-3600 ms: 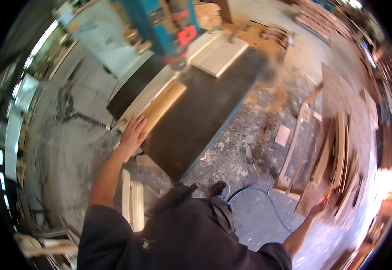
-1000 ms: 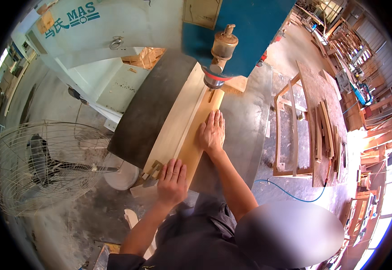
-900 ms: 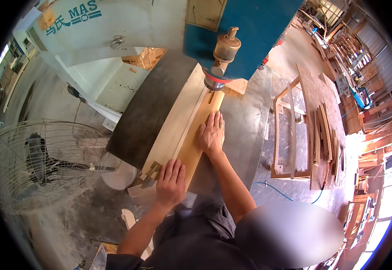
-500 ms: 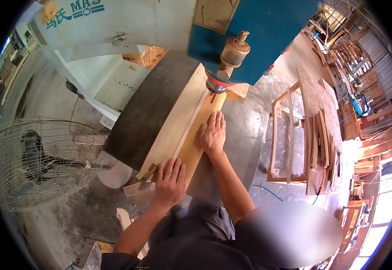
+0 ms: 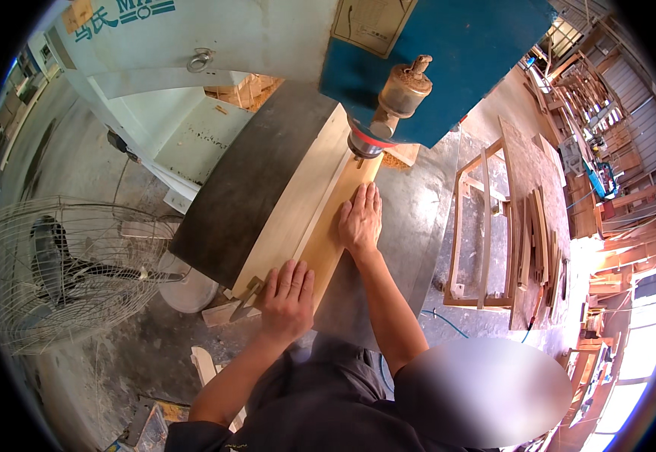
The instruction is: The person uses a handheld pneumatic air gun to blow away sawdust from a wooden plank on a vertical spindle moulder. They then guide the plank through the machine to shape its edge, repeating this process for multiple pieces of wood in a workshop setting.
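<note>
Head view, board (image 5: pixel 326 245), beneath right grip (image 5: pixel 360 222)

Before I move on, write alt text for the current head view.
A person's right hand lies flat on a yellowish board, the left hand resting nearer the body, over a dark machine table. The board lies along a pale wooden strip, its far end below a blue machine head. A caged fan stands at left.
</note>
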{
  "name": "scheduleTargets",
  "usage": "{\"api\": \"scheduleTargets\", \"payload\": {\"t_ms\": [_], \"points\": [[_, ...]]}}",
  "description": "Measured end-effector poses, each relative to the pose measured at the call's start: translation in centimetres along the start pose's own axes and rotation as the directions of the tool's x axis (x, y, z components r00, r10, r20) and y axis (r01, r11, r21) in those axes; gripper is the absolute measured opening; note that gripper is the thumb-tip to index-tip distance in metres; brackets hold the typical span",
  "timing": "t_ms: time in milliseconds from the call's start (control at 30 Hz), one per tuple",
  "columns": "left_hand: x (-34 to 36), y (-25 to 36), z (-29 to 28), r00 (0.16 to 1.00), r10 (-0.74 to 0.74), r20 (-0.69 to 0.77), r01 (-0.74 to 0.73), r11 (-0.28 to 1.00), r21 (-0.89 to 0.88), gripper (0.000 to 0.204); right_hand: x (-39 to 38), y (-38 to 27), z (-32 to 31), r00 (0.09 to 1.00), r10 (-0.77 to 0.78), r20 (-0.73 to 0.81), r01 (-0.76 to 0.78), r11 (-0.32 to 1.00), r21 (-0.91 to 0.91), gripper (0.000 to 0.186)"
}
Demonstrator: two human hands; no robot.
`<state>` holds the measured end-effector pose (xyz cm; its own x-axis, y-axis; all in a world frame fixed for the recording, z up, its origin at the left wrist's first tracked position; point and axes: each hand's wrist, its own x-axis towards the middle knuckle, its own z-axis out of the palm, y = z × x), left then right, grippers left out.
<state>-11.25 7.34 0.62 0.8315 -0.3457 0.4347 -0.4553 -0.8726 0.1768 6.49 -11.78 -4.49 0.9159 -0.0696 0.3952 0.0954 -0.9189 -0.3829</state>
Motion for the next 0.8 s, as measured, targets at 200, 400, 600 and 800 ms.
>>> {"api": "scheduleTargets", "payload": {"t_ms": [200, 400, 600, 800], "points": [[0.2, 0.3, 0.4, 1.0, -0.013, 0.006, 0.013, 0.999, 0.042, 0.04, 0.3, 0.3, 0.1, 1.0, 0.008, 0.009, -0.008, 1.0, -0.009, 0.061], [0.5, 0.5, 0.7, 0.999, -0.033, 0.018, 0.031, 0.997, 0.067, 0.042, 0.7, 0.4, 0.1, 0.999, 0.022, 0.026, -0.022, 1.0, -0.009, 0.061], [0.9, 0.7, 0.6, 0.998, -0.04, 0.04, 0.036, 0.995, 0.089, 0.047, 1.1, 0.4, 0.0, 0.999, 0.029, 0.041, -0.029, 1.0, -0.003, 0.061], [1.0, 0.8, 1.0, 0.998, -0.048, 0.033, 0.044, 0.995, 0.088, 0.047, 1.3, 0.7, 0.3, 1.0, 0.018, 0.022, -0.018, 1.0, -0.009, 0.061]]}}
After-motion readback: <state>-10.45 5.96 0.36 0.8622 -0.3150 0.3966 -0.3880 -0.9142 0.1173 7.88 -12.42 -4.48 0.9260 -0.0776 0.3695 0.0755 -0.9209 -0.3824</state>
